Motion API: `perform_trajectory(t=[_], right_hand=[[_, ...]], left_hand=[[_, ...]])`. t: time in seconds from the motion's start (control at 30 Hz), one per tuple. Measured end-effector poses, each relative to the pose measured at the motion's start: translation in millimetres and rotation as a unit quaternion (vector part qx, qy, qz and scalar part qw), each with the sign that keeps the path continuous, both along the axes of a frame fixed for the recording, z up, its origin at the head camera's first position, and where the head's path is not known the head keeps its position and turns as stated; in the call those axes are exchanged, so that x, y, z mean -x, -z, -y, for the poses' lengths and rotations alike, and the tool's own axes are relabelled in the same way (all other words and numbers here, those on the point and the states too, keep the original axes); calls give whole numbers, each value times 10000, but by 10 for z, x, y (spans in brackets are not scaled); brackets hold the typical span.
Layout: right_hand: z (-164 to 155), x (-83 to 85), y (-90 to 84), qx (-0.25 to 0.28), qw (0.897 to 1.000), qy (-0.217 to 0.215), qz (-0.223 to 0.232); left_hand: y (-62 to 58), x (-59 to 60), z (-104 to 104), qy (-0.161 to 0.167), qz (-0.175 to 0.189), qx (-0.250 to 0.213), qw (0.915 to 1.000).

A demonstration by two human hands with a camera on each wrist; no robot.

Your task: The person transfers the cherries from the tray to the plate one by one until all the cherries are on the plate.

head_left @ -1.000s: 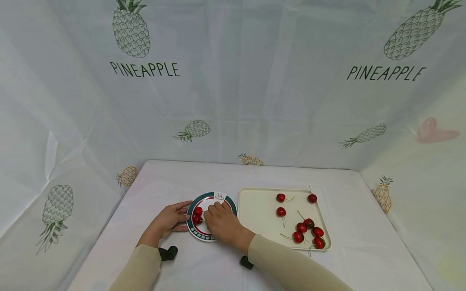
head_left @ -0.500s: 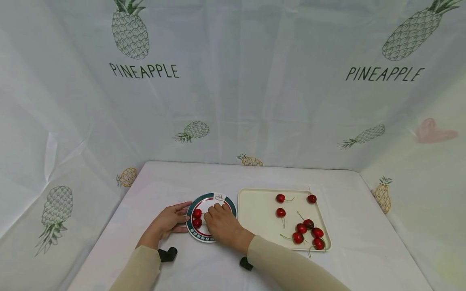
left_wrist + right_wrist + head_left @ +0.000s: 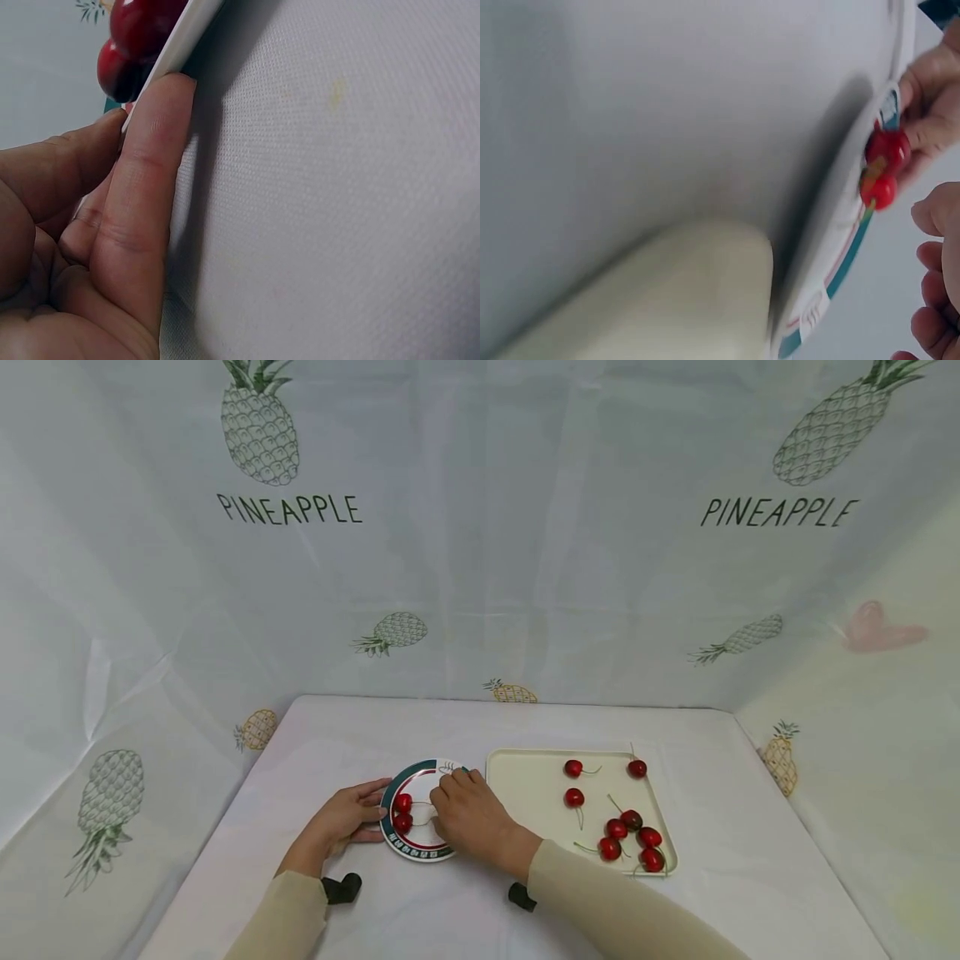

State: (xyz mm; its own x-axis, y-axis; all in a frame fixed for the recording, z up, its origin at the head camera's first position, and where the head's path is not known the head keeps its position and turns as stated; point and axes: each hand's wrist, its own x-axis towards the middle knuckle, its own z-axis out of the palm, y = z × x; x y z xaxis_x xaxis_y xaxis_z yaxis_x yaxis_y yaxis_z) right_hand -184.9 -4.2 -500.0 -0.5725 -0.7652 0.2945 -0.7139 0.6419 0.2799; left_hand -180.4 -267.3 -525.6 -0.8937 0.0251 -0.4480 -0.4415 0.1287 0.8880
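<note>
A round white plate [image 3: 429, 784] with a green and red rim sits left of centre in the head view. My left hand [image 3: 340, 818] pinches its left edge, thumb [image 3: 90, 154] on the rim and fingers underneath. Two red cherries [image 3: 402, 812] lie side by side on the plate near that thumb, their thin stems pointing right. Over the plate's right part is my right hand [image 3: 480, 822], fingers loosely bent. In the right wrist view its thumb and fingertips [image 3: 932, 255] are apart, nothing showing between them, a little away from the cherries.
A cream rectangular tray [image 3: 521, 789] stands just right of the plate. Several stemmed cherries [image 3: 617, 828] lie in its right half. White cloth covers the table [image 3: 390, 727], and a pineapple-print curtain [image 3: 480, 552] hangs behind and at the sides.
My right hand has drawn slightly right, off the cherry stems, and its thumb has parted from the fingers. My left hand keeps its hold on the plate. The head view has shifted a little.
</note>
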Motion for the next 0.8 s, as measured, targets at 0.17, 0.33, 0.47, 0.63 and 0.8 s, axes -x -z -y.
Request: perform_trajectory(t=[0.17, 0.33, 0.47, 0.63, 0.8], right_hand=[[-195, 36, -113, 177, 9994, 279, 117], [-446, 99, -162, 461, 9978, 469, 52], [-662, 163, -147, 824, 9953, 510, -21], [-953, 198, -103, 1141, 9914, 636, -86], [-1242, 179, -29, 1363, 9870, 819, -237]], left_hand=[[16, -2, 6, -20, -13, -27, 10000], [37, 5, 22, -66, 14, -76, 9999], [40, 12, 31, -49, 23, -99, 9999], [30, 9, 35, 101, 9, -178, 9998], [39, 9, 35, 28, 6, -117, 9999]])
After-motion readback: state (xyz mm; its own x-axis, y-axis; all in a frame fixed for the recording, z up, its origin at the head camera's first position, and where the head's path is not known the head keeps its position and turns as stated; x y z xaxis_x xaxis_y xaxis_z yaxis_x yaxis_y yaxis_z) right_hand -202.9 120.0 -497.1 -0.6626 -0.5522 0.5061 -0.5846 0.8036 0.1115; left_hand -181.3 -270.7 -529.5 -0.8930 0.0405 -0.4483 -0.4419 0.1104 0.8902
